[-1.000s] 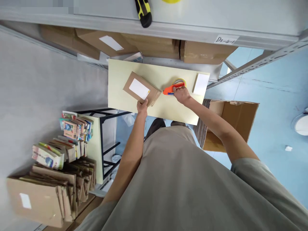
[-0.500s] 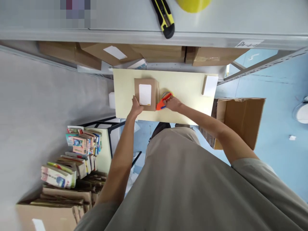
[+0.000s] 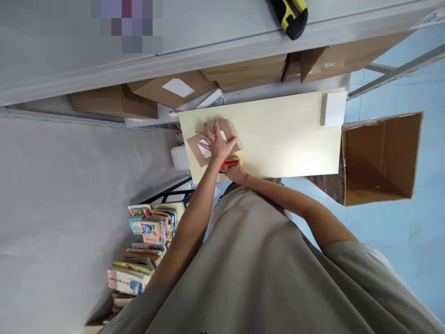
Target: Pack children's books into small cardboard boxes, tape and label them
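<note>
A small cardboard box with a white label lies turned at an angle on the left part of the cream tabletop. My left hand is spread flat over the box's top, covering part of the label. Close to the box's near side, my right hand grips a red-orange tape dispenser with a roll of tape in it. The hand hides part of the dispenser, and whether tape runs from it to the box I cannot tell.
At the tabletop's far right corner lies a white stack. An open cardboard carton stands right of the table. A yellow-black utility knife rests on the shelf above. Several cardboard boxes fill the shelf below; books stand at lower left.
My left hand has gone from the box's left edge to its top, fingers spread. The box has turned. My right hand brought the tape dispenser nearer to me. The view has tilted.
</note>
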A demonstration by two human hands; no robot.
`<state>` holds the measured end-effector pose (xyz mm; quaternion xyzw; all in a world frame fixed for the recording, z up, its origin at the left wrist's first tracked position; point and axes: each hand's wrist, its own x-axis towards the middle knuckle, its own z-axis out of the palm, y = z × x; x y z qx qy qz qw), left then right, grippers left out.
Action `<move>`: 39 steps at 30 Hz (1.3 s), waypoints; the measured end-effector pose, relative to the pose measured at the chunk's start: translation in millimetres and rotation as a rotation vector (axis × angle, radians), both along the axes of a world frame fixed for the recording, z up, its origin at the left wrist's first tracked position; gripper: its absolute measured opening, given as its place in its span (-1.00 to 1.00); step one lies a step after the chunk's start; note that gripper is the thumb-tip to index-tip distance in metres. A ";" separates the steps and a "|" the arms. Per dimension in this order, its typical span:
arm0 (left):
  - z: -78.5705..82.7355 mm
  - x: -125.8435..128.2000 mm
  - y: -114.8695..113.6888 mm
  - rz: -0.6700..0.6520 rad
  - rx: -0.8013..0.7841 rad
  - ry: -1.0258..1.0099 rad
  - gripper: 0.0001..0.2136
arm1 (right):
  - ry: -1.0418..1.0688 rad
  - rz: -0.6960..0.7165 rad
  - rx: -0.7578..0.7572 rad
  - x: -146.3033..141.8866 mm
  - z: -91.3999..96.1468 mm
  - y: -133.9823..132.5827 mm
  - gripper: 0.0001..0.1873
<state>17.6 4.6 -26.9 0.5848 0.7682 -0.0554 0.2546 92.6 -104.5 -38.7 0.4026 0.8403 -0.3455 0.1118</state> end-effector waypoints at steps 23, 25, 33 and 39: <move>15.5 3.7 -53.2 -0.366 -0.010 -0.272 -0.13 | -0.267 0.089 -0.005 144.1 7.6 5.1 -0.35; 14.8 4.0 -55.4 -0.372 -0.010 -0.265 -0.16 | -0.252 0.128 -0.019 157.2 8.8 6.9 -0.37; 9.9 20.5 -57.9 -0.276 0.007 -0.221 -0.16 | -0.336 0.077 -0.031 201.8 26.1 29.5 -0.27; 17.4 46.9 -60.1 -0.126 -0.009 -0.183 -0.14 | -0.302 -0.016 -0.024 179.7 40.7 39.4 -0.38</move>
